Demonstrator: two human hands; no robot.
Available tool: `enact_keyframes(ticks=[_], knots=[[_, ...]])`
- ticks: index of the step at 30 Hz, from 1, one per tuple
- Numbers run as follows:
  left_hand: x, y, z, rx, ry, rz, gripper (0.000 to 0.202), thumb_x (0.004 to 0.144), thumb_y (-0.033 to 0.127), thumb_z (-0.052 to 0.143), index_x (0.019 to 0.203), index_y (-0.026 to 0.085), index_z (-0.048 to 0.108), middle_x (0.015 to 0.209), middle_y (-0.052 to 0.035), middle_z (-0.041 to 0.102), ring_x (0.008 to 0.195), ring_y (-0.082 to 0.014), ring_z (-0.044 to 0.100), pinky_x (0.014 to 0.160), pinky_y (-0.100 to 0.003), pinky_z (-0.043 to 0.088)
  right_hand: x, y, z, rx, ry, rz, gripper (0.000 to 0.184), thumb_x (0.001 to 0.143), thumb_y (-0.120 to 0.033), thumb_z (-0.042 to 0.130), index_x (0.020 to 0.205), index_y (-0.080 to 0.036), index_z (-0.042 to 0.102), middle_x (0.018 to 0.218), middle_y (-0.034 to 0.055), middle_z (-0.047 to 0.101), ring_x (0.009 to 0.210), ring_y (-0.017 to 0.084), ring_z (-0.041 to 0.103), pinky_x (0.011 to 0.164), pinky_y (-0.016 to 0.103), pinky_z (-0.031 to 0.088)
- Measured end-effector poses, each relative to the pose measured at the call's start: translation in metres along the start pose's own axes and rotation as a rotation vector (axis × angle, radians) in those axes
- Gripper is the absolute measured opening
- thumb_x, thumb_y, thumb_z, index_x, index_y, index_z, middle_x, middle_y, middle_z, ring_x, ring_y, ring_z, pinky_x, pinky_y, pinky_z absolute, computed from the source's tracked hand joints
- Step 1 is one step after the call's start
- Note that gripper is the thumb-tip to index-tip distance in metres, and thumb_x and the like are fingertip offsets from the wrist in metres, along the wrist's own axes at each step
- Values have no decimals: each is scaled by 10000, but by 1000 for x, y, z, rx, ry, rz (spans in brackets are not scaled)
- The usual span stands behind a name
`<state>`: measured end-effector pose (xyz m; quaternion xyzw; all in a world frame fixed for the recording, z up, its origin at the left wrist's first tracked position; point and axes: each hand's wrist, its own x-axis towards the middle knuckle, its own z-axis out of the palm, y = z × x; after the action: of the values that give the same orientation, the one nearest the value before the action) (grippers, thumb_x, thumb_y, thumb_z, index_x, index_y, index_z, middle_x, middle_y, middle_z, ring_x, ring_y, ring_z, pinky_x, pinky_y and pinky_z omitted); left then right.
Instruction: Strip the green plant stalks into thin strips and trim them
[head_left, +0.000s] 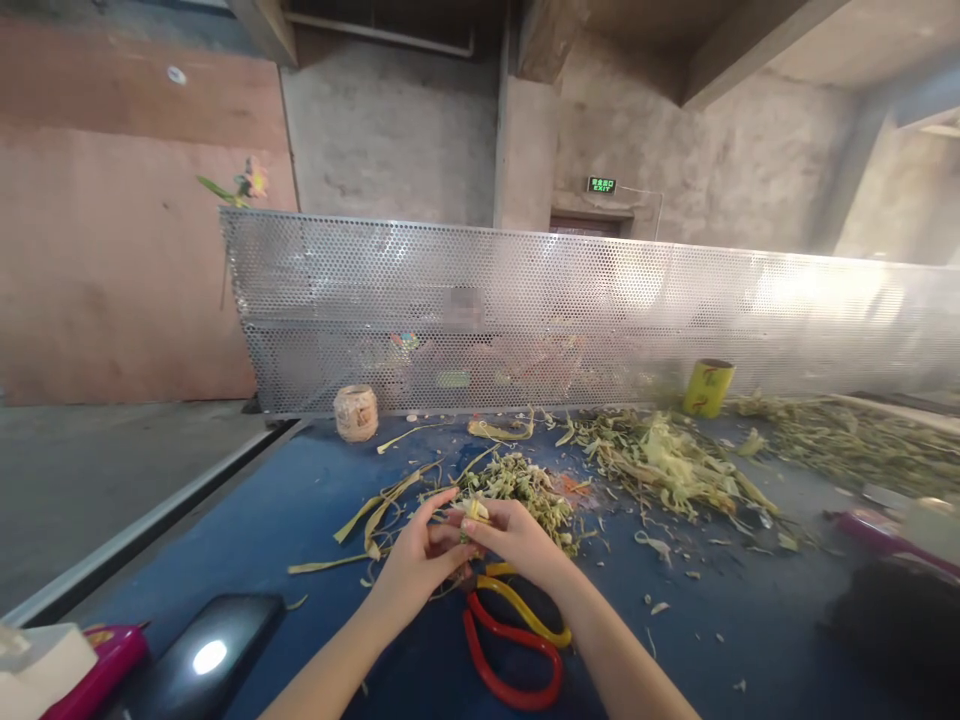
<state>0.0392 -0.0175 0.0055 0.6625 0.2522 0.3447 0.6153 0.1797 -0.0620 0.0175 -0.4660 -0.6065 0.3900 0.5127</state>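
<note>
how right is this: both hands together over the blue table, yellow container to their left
The left hand and right hand are together over the blue table, but the head view shows the yellow container to their right, not left.

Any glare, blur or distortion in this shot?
Head view: white glare spot on the phone; head view: bright patches wash out parts of the perforated panel; head view: dark shape at lower right lacks detail; head view: pale plant piece at the right hand is too soft to identify.
</note>
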Motion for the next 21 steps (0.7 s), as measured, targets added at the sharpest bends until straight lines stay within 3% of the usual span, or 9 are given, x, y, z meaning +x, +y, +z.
enact_keyframes(ticks=[5,10,12,14,16,18,21], knots=[[-2,3,-3,8,-62,-7,824,633,369,679,1287,138,233,630,13,622,599,-155,604,643,-297,451,-2,-3,-1,130,23,19,431,648,-529,596,768,-129,701,636,26,609,605,135,552,617,273,449],[-4,10,-3,6,-127,-10,900,641,341,675,1341,143,145,731,-44,676,712,-179,626,688,-299,450,-3,-4,2,375,45,32,399,575,-531,652,661,-145,704,932,85,640,697,160,568,613,275,455],[-3,13,-4,49,-96,19,895,646,342,667,1342,131,145,733,-46,677,761,-196,628,705,-303,445,-2,-3,1,432,13,58,397,582,-522,651,694,-145,703,890,82,646,625,131,550,588,264,445],[-1,14,-6,135,10,75,858,671,365,638,1336,123,154,724,-37,670,759,-198,626,726,-314,438,0,-1,-3,416,27,62,400,627,-518,620,774,-155,699,795,57,643,600,109,535,585,242,431],[1,12,-11,227,140,117,763,729,395,563,1328,128,173,794,-55,670,826,-202,617,780,-332,423,3,1,-11,335,150,62,428,665,-539,572,819,-157,687,668,26,602,569,93,511,521,206,394],[2,9,-15,337,193,147,702,759,401,513,1320,131,189,879,-76,664,890,-208,599,811,-342,408,5,3,-20,197,333,39,442,622,-534,609,832,-150,669,537,-24,502,470,67,420,432,187,325],[1,5,-17,567,119,207,662,738,346,542,1309,181,250,904,-46,666,908,-211,590,868,-359,363,4,4,-31,78,478,2,425,627,-546,583,772,-147,604,467,-64,400,396,54,342,376,192,277]])
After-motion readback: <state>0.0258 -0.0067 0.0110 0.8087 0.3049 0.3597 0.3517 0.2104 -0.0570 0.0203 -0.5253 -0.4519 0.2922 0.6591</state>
